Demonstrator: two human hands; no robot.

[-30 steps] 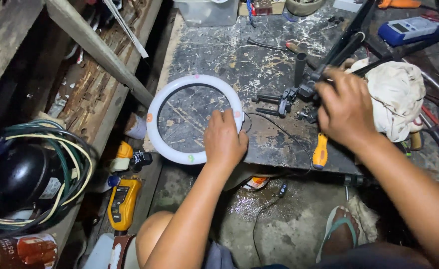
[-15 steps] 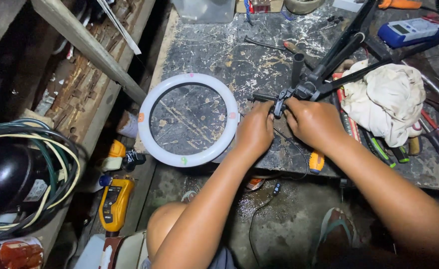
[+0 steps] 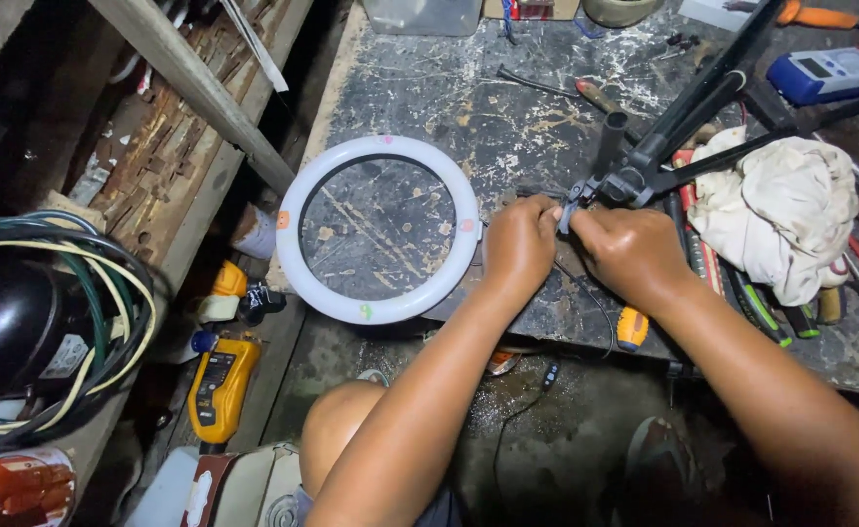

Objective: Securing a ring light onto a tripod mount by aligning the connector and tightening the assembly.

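White ring light (image 3: 379,229) lies flat on tabletop (image 3: 429,88); left hand (image 3: 519,244) and right hand (image 3: 632,256) both pinch its black mount joint (image 3: 585,193), best steadied with even grip, wrists low.

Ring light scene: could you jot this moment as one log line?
left hand: at tripod joint | right hand: at same joint | ring light: flat on workbench | rag: beside tripod

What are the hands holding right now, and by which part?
Both the left hand and right hand pinch the small joint of the black stand mount, beside the white ring light.
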